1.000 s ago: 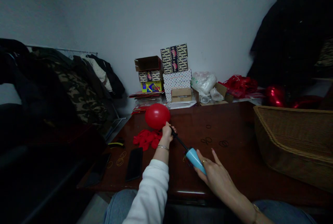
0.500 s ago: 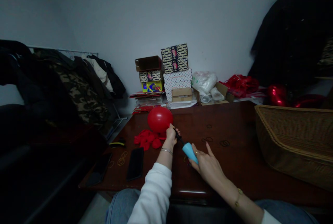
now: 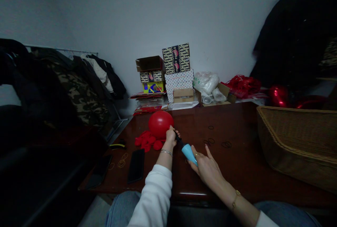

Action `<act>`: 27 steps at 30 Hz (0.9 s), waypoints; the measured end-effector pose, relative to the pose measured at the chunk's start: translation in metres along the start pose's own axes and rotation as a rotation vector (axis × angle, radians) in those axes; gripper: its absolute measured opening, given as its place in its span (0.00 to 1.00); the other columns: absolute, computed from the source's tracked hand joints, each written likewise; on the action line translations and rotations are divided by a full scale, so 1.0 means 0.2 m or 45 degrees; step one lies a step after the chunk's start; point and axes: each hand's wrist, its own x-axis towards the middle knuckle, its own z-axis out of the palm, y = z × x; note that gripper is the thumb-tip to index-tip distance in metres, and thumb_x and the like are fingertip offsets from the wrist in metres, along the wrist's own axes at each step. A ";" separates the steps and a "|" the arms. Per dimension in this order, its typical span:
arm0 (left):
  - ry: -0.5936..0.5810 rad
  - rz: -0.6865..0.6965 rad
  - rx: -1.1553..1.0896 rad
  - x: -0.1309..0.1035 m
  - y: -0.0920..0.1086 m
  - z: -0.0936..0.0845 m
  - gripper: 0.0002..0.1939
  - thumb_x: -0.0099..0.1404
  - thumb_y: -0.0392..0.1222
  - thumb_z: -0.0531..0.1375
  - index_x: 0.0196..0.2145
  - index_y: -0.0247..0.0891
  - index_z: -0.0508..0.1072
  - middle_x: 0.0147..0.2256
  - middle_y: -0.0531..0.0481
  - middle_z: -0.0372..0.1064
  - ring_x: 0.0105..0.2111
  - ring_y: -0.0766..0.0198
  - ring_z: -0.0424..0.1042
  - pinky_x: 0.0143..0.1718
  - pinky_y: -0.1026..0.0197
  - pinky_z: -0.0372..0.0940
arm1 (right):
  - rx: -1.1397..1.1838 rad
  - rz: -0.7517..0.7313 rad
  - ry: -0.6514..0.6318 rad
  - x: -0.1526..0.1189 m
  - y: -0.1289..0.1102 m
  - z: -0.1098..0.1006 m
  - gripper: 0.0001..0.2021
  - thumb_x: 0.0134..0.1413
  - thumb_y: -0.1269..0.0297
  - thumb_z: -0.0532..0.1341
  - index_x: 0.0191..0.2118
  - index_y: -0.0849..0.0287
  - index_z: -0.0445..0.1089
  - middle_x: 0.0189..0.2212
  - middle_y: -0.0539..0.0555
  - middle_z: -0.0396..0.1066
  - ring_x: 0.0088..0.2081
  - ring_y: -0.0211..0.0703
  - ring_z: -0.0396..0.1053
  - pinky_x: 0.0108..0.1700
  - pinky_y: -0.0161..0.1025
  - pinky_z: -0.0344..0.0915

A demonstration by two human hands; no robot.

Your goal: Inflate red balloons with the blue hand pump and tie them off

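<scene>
A round, inflated red balloon (image 3: 160,124) sits over the far left part of the table, its neck end at my left hand (image 3: 171,135). The fingers of that hand are wrapped round the neck and the black front end of a hand balloon pump (image 3: 189,152). My right hand (image 3: 207,168) grips the pump's light-blue body between thumb and palm, with some fingers stretched out. Just left of my left hand, flat red balloons (image 3: 146,140) lie in a loose pile under the inflated one. The nozzle inside the neck is hidden by my fingers.
A black phone (image 3: 136,165) and yellowish rubber bands (image 3: 121,163) lie at the left of the brown table (image 3: 237,177). Dark bands (image 3: 226,144) lie on the right. A wicker basket (image 3: 297,160) stands at the right edge. Stacked boxes (image 3: 179,81) stand at the back.
My right hand and the pump's blue body have moved slightly left, a little closer to my left hand. The inflated balloon sits slightly lower in view. Both hands keep their hold.
</scene>
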 end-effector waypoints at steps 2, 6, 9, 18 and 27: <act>0.005 0.013 0.005 0.00 0.03 -0.01 0.17 0.69 0.50 0.46 0.26 0.40 0.55 0.16 0.57 0.54 0.13 0.70 0.56 0.16 0.68 0.53 | 0.036 -0.021 0.009 -0.07 0.02 -0.02 0.24 0.60 0.62 0.51 0.59 0.68 0.57 0.38 0.59 0.75 0.38 0.42 0.74 0.64 0.50 0.40; 0.024 0.033 -0.009 0.00 0.08 -0.02 0.16 0.69 0.49 0.45 0.26 0.40 0.55 0.16 0.57 0.54 0.13 0.70 0.56 0.16 0.68 0.53 | 0.123 -0.053 0.025 -0.20 0.06 -0.05 0.24 0.61 0.62 0.50 0.60 0.65 0.55 0.44 0.59 0.74 0.42 0.42 0.73 0.65 0.53 0.37; 0.035 0.036 -0.018 0.01 0.08 -0.02 0.16 0.69 0.49 0.45 0.26 0.40 0.55 0.16 0.57 0.54 0.13 0.70 0.56 0.16 0.68 0.53 | 0.162 -0.056 0.020 -0.25 0.09 -0.05 0.23 0.61 0.61 0.50 0.60 0.62 0.56 0.46 0.59 0.73 0.43 0.43 0.72 0.65 0.56 0.36; 0.039 0.018 -0.055 0.00 0.03 -0.01 0.17 0.68 0.52 0.47 0.26 0.40 0.56 0.16 0.57 0.54 0.13 0.71 0.56 0.16 0.69 0.52 | 0.056 -0.053 0.044 -0.10 0.04 -0.04 0.23 0.60 0.62 0.51 0.58 0.67 0.58 0.38 0.59 0.76 0.38 0.42 0.74 0.65 0.51 0.39; 0.038 -0.012 -0.018 -0.03 -0.02 0.01 0.17 0.68 0.50 0.47 0.25 0.39 0.56 0.15 0.57 0.55 0.13 0.71 0.56 0.16 0.68 0.53 | -0.114 -0.017 -0.054 0.16 -0.05 0.02 0.25 0.58 0.61 0.53 0.58 0.71 0.58 0.32 0.59 0.76 0.35 0.43 0.74 0.64 0.48 0.40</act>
